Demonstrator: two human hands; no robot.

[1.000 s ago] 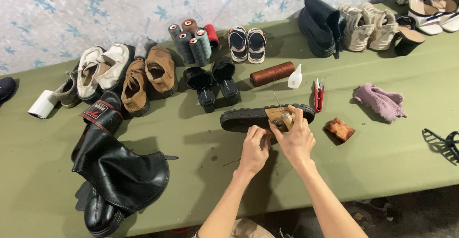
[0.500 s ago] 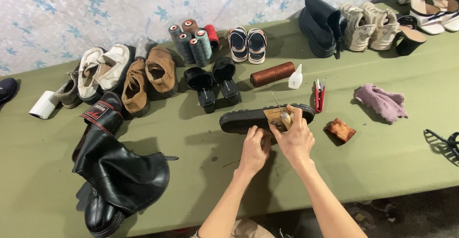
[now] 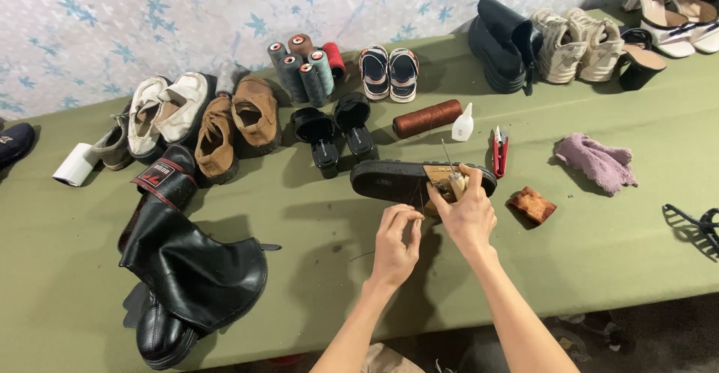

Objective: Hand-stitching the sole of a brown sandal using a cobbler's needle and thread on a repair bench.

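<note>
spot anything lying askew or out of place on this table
Yes. The tall black boot has flopped over on its side, shaft crumpled, while the other pairs stand upright. The black sandal under the right hand lies sole-up, and the brown thread spool lies toppled.

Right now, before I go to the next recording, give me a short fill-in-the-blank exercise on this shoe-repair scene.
1. The right hand presses a wooden-handled tool against a black ____ lying on its side.
2. The table is covered in ____ cloth.
3. The small red snips lie to the ____ of the white glue bottle, as the camera sees it.
4. The left hand pinches a thin ____.

Missing words: sandal; green; right; thread
</note>
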